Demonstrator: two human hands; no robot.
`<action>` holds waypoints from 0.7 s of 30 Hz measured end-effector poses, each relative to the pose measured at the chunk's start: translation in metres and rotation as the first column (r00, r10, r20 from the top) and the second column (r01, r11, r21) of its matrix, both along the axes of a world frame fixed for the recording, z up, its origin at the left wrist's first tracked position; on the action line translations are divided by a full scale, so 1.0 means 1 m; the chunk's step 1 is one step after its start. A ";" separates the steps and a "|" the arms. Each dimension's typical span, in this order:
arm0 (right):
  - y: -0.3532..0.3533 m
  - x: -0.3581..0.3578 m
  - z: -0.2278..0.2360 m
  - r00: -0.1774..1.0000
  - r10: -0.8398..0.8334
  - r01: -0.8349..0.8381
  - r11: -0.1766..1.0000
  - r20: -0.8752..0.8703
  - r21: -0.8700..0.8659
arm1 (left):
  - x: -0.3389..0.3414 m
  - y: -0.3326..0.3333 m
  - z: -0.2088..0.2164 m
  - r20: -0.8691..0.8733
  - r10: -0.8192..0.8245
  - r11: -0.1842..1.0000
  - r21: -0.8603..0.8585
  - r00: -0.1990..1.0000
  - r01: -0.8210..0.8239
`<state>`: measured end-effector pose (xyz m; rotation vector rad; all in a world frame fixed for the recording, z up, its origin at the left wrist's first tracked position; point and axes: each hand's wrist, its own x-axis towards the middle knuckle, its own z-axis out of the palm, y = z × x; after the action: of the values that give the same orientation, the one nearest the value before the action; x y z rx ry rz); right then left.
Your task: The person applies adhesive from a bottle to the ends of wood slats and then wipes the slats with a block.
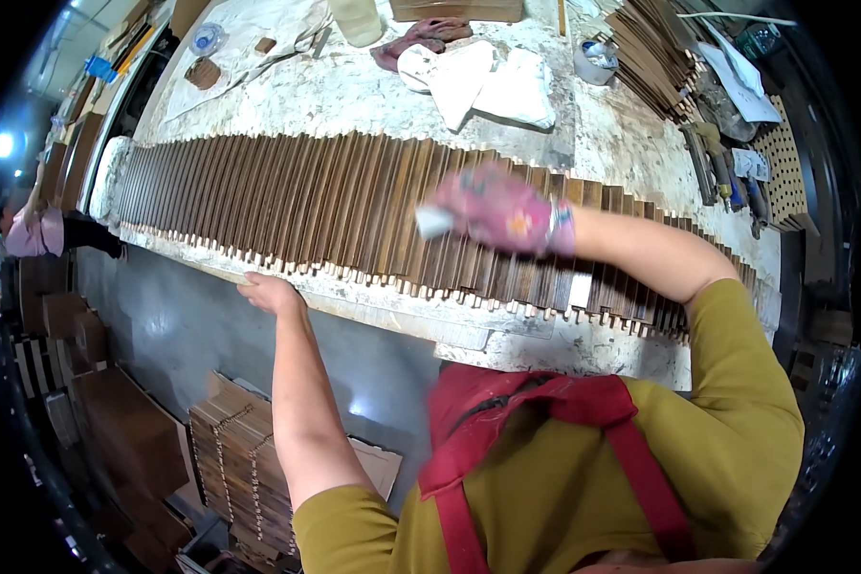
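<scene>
A long row of dark brown wooden strips [344,206] lies side by side across the worktable, their pale narrow ends jutting out along both sides. Over the right half of the row is my right hand [497,209], in a pink flowered glove and smeared by motion. Its fingers are closed on a small white wad [434,222] that looks like cloth and is pressed to or just above the strips. My bare left hand [275,294] is at the near table edge [330,304], its thumb on top and its other fingers partly hidden; it appears to grip the edge.
White rags [483,81] and a dark reddish cloth [421,40] lie beyond the row, near a cloudy container [356,21]. Tools [722,172] and loose thin strips [646,57] are at the right. Bundled wood [244,459] stands below left; another person [43,230] is far left.
</scene>
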<state>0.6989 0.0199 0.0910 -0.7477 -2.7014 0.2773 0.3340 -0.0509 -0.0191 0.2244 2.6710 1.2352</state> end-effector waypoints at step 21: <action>-0.036 -0.039 0.014 0.930 0.345 -0.310 0.922 0.128 -0.230 | 0.000 -0.002 0.004 -0.019 -0.025 0.999 -0.038 0.999 0.024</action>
<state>0.6600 -0.0166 0.1046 -0.3750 -2.9857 0.6085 0.3341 -0.0533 -0.0149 0.2646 2.6974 1.1806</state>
